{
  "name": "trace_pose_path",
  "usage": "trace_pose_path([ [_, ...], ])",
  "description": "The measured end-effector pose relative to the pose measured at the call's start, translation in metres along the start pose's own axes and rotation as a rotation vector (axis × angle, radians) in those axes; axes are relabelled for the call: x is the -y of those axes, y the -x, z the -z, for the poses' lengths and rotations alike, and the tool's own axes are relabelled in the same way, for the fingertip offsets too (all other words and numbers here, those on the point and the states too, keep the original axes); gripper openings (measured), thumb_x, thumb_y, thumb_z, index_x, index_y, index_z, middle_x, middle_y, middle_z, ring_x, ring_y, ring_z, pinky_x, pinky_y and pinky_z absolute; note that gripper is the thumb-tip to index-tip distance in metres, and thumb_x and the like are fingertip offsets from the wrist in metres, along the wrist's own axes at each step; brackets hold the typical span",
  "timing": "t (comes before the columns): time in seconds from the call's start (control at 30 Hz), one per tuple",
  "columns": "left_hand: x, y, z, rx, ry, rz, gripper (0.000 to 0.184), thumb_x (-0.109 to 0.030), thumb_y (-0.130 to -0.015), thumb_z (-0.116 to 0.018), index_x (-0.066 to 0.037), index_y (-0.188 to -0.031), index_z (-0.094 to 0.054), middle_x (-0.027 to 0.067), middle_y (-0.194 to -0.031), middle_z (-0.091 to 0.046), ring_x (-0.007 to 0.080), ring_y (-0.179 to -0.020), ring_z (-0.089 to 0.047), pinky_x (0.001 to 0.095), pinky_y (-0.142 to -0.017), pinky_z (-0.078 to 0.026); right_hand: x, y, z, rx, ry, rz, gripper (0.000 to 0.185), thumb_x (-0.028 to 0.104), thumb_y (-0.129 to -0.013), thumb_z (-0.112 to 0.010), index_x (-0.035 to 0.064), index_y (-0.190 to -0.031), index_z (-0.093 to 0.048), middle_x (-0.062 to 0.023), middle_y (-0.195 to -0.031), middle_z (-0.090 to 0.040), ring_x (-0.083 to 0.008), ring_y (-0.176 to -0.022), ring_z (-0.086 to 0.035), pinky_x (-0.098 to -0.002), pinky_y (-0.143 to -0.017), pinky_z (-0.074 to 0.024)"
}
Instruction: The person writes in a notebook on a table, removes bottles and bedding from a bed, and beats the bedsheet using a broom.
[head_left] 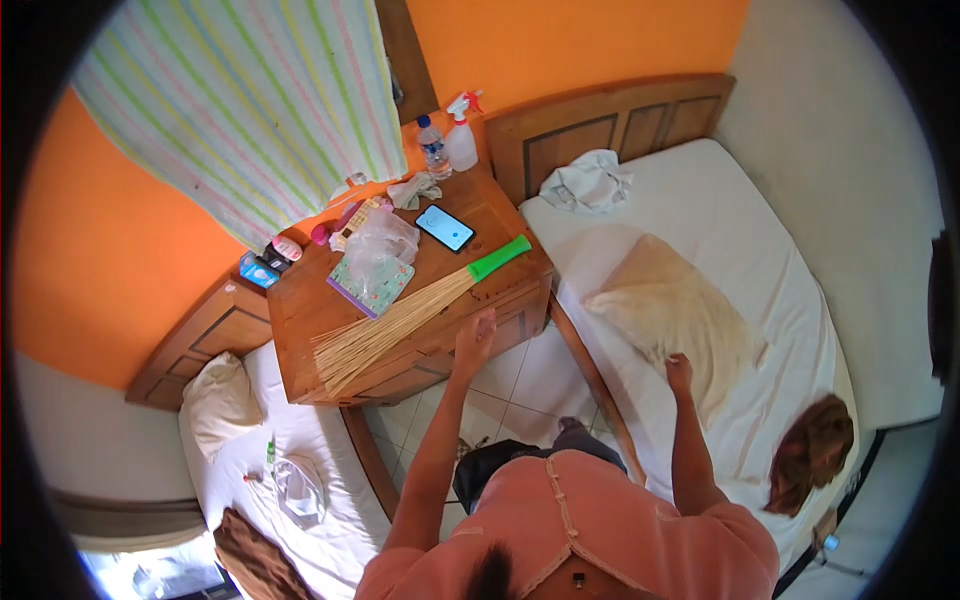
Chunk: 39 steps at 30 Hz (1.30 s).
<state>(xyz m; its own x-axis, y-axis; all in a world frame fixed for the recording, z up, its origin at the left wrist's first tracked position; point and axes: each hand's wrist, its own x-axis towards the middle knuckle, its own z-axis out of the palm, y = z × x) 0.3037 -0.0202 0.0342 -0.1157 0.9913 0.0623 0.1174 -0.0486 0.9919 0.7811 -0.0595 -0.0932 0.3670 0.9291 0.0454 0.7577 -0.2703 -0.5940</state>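
Observation:
My right hand is closed at the near edge of a stained cream pillow, where folds of its cloth gather at the fingers. The pillow lies tilted on the white bed on the right, and its far left part is blurred. In front of the wooden cabinet my left hand is raised, holding nothing, with its fingers loosely bent and apart. Closest to it is a stick broom with a green handle, lying across the cabinet top and not touched by the hand.
On the cabinet are a phone, a plastic bag, a notebook, a water bottle and a spray bottle. A white cloth and brown cloth lie on the right bed. Another bed stands left.

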Motion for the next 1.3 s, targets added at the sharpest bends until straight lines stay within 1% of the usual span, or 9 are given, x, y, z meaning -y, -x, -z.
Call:
trace_pose_path([
  [0.1,0.012,-0.056,0.000,-0.059,-0.568,-0.211,0.036,-0.018,-0.083,-0.058,-0.001,-0.113,-0.050,0.0135,-0.109,-0.055,0.0274,-0.103,-0.053,0.0345,-0.087,-0.042,-0.040,-0.021,0.021,0.099,0.018,-0.025,0.020,0.019,-0.074,-0.060,0.0035,-0.086,-0.062,-0.0169,-0.082,-0.062,-0.0320,-0.081,-0.060,-0.0386,-0.071,-0.0465],
  [0.27,0.002,-0.118,0.001,0.066,-1.250,0.224,0.077,-0.035,-0.077,-0.062,-0.007,-0.136,-0.020,0.0121,-0.145,-0.009,0.0283,-0.134,-0.009,0.0583,-0.099,-0.022,-0.090,0.009,0.023,0.260,-0.037,0.310,0.017,0.017,-0.078,-0.058,0.0007,-0.080,-0.061,-0.0146,-0.070,-0.061,-0.0293,-0.068,-0.059,-0.0377,-0.062,-0.0466],
  [0.37,0.024,-0.127,0.002,0.194,-1.092,0.450,0.086,-0.040,-0.074,-0.063,-0.008,-0.137,-0.015,0.0107,-0.146,-0.003,0.0275,-0.135,0.003,0.0659,-0.098,-0.014,-0.110,0.051,0.035,0.541,-0.288,0.127,0.016,0.017,-0.077,-0.058,0.0026,-0.083,-0.061,-0.0073,-0.072,-0.061,-0.0163,-0.055,-0.057,-0.0291,-0.054,-0.0470],
  [0.5,0.035,-0.095,-0.017,0.073,-1.167,0.380,0.081,-0.036,-0.074,-0.063,-0.008,-0.136,-0.020,0.0118,-0.142,-0.017,0.0291,-0.133,-0.011,0.0636,-0.099,-0.015,-0.112,0.097,0.070,0.703,-0.209,-0.201,0.016,0.016,-0.077,-0.060,0.0035,-0.086,-0.061,-0.0089,-0.075,-0.063,-0.0203,-0.058,-0.061,-0.0311,-0.054,-0.0492],
  [0.63,0.072,-0.072,-0.019,-0.105,-1.457,0.040,0.044,-0.018,-0.082,-0.046,-0.013,-0.125,-0.041,0.0083,-0.115,-0.044,0.0243,-0.112,-0.041,0.0593,-0.100,-0.020,-0.091,0.091,0.082,0.796,0.102,-0.138,0.019,0.016,-0.075,-0.062,0.0020,-0.087,-0.062,-0.0136,-0.073,-0.062,-0.0216,-0.062,-0.062,-0.0339,-0.058,-0.0486],
  [0.83,0.087,0.003,-0.020,-0.024,-1.346,-0.331,0.042,-0.022,-0.075,-0.053,-0.013,-0.116,-0.050,0.0132,-0.103,-0.046,0.0319,-0.100,-0.045,0.0449,-0.095,-0.032,0.067,0.018,0.051,0.470,-0.002,0.689,0.029,0.012,-0.076,-0.061,0.0028,-0.103,-0.055,-0.0179,-0.098,-0.056,-0.0328,-0.091,-0.053,-0.0397,-0.079,-0.0422],
  [1.03,0.017,0.130,-0.005,0.041,-1.219,0.024,0.054,-0.020,-0.063,-0.068,-0.019,-0.115,-0.053,0.0092,-0.103,-0.046,0.0268,-0.102,-0.045,0.0416,-0.088,-0.036,0.280,0.069,0.001,0.488,0.024,1.403,0.060,0.023,-0.071,-0.067,0.0048,-0.122,-0.042,-0.0191,-0.106,-0.052,-0.0354,-0.101,-0.049,-0.0449,-0.089,-0.0338],
  [1.13,-0.003,0.187,0.038,0.002,-1.224,0.061,0.058,-0.020,-0.060,-0.070,-0.019,-0.116,-0.053,0.0075,-0.099,-0.045,0.0251,-0.100,-0.046,0.0393,-0.085,-0.038,0.319,0.123,-0.046,0.986,0.235,1.408,0.059,0.027,-0.069,-0.069,0.0052,-0.118,-0.042,-0.0185,-0.100,-0.056,-0.0345,-0.094,-0.054,-0.0437,-0.082,-0.0403],
  [1.3,-0.016,0.279,0.126,-0.165,-1.295,0.123,0.054,-0.019,-0.061,-0.069,-0.019,-0.113,-0.056,0.0058,-0.095,-0.044,0.0229,-0.101,-0.046,0.0449,-0.091,-0.035,0.378,0.231,-0.104,1.201,0.229,1.489,0.043,0.023,-0.067,-0.069,0.0057,-0.100,-0.047,-0.0177,-0.074,-0.060,-0.0359,-0.072,-0.059,-0.0455,-0.060,-0.0456],
])
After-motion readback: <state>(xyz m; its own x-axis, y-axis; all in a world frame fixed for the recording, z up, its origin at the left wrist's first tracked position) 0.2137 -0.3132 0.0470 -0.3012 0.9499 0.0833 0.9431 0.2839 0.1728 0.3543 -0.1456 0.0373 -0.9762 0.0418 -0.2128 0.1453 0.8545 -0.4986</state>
